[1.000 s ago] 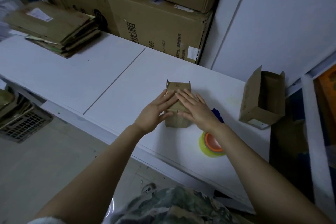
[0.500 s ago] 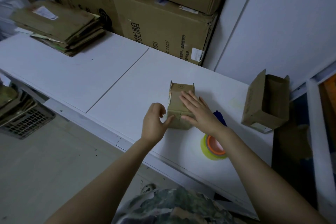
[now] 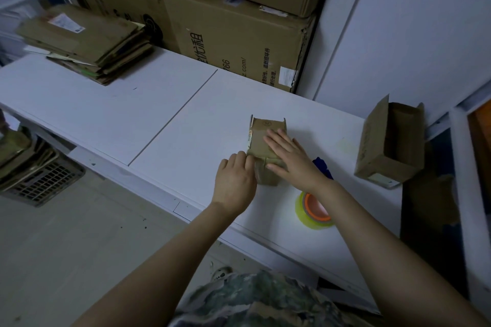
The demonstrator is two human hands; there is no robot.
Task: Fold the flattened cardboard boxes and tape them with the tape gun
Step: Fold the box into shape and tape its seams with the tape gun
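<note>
Your right hand point(image 3: 288, 158) lies flat on top of the small cardboard box point(image 3: 265, 131), fingers straight and slightly spread, palm down. That looks like the hold-down: it pins the folded top flaps shut so they cannot spring up. Your left hand point(image 3: 236, 179) sits against the box's near left edge with its back to the camera and its fingers curled in toward the cardboard. Whether they pinch a flap or only press the side, you cannot tell from here. Both forearms reach forward from low in the head view and meet at the box.

The box stands on the white desk point(image 3: 111, 111), near its front edge. The tape gun point(image 3: 314, 211) lies on the desk just under your right wrist, close enough to grab once the flaps are seated; only its yellowish roll with the orange core and a bit of blue show. An open box point(image 3: 390, 145) stands well to the right, and a stack of flattened boxes point(image 3: 87, 45) waits at the far left.
</note>
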